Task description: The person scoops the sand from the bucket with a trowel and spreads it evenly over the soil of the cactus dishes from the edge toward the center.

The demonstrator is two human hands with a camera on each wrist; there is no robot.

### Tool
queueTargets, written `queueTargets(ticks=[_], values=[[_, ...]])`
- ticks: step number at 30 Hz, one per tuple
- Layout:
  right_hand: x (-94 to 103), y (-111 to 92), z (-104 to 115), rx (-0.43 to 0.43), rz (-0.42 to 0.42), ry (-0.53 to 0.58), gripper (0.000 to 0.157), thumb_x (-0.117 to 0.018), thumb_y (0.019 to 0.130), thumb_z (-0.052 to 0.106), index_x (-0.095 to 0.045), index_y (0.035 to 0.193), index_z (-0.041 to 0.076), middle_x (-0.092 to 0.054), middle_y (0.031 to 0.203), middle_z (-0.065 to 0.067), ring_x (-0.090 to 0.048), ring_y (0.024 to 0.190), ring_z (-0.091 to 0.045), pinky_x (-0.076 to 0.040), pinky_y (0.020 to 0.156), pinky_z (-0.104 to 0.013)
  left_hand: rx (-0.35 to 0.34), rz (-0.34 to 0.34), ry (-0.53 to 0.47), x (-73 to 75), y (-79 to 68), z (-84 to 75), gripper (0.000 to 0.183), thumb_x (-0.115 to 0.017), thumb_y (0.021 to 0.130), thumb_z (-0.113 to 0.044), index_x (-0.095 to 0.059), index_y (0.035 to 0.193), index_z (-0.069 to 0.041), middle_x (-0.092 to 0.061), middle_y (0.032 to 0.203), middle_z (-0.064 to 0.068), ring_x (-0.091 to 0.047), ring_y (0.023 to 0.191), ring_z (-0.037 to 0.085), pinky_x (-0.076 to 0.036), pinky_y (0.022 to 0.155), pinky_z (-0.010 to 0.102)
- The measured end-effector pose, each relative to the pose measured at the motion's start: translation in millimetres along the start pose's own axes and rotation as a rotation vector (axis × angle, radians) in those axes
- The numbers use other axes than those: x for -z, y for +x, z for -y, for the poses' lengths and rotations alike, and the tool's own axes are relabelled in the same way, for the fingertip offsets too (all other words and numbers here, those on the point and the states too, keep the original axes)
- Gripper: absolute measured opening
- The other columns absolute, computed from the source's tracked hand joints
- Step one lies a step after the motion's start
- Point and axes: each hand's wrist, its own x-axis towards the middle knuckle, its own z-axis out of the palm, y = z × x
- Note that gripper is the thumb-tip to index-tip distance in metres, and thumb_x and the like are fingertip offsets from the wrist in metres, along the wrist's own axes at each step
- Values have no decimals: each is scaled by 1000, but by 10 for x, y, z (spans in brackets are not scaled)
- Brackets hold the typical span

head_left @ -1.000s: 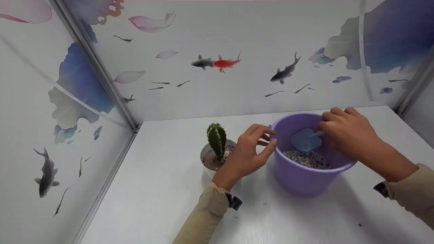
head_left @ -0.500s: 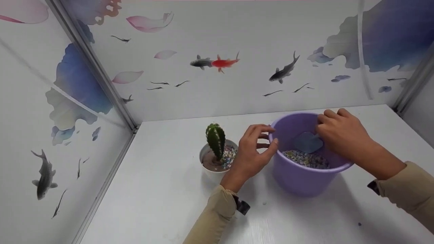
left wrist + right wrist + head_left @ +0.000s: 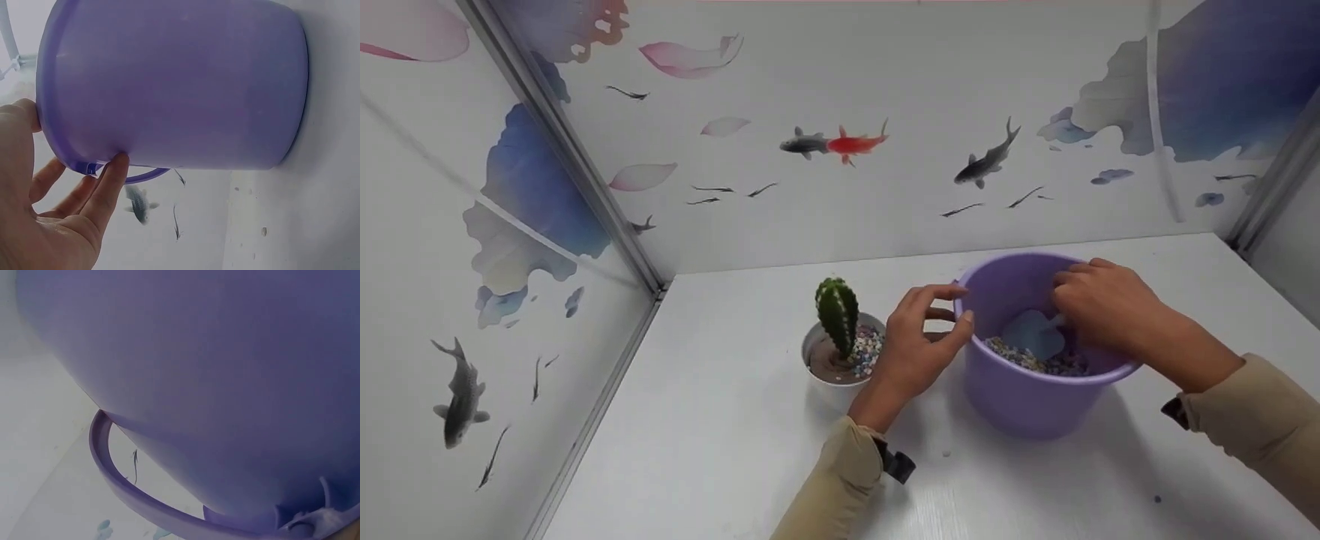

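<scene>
My right hand [image 3: 1106, 311] grips the handle of a translucent blue scoop [image 3: 1033, 334] inside a purple bucket [image 3: 1027, 409]. The scoop's blade is down at the small multicoloured pebbles [image 3: 1001, 351] in the bucket; the handle is mostly hidden by the fingers. My left hand [image 3: 915, 345] touches the bucket's left side with spread fingers. In the left wrist view, its thumb lies at the rim and a fingertip meets the wall near the purple handle [image 3: 149, 177]. Only the bucket's outside and its handle [image 3: 135, 498] fill most of the right wrist view.
Left of the bucket stands a white pot [image 3: 829, 391] with a green cactus [image 3: 838, 315], brown soil and pebbles on one side. A few stray pebbles [image 3: 946, 453] lie on the white table [image 3: 697, 435]. Printed panels [image 3: 810, 217] close off the back and left.
My right hand has moved left and down, lowering the scoop from above the pebbles to their surface. The left hand has shifted slightly and stays at the bucket's rim.
</scene>
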Motion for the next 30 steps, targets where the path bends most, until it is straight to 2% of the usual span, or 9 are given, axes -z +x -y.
queueTargets(ticks=[7, 12, 18, 21, 30], values=[[-25, -17, 17, -15, 18, -14, 31, -79, 78, 8, -55, 60, 17, -57, 66, -3, -53, 69, -25, -45, 69, -44, 74, 48, -28, -7, -24, -34, 40, -59, 98, -49, -56, 134, -31, -62, 123, -3, -63, 111, 7, -58, 80, 22], [-41, -34, -9, 8, 7, -18, 35, -81, 77, 12, -52, 59, 18, -54, 66, -1, -52, 69, -24, -43, 67, -43, 108, 65, -32, -10, -34, -37, 40, -58, 99, -51, -54, 135, -34, -62, 120, -8, -63, 114, 8, -58, 80, 23], [-47, -50, -33, 46, 5, 18, 35, -79, 74, 8, -50, 58, 19, -51, 64, 1, -53, 66, -22, -46, 70, -44, 104, 53, -10, -15, -36, -20, 41, -57, 98, -53, -54, 135, -36, -65, 114, -10, -64, 112, 5, -58, 82, 25], [-47, -48, -40, 55, 27, 37, 29, -78, 72, 6, -54, 61, 18, -53, 65, 2, -56, 67, -22, -50, 75, -48, 100, 49, -7, -15, -39, -20, 42, -57, 98, -53, -54, 136, -35, -66, 111, -10, -64, 111, 4, -58, 82, 25], [-46, -18, -41, 62, 23, 63, 17, -80, 74, 11, -65, 68, 18, -58, 67, 2, -58, 66, -21, -50, 75, -49, 105, 29, -37, -14, -33, -32, 41, -58, 98, -51, -55, 135, -33, -66, 113, -9, -64, 108, 3, -58, 84, 22]])
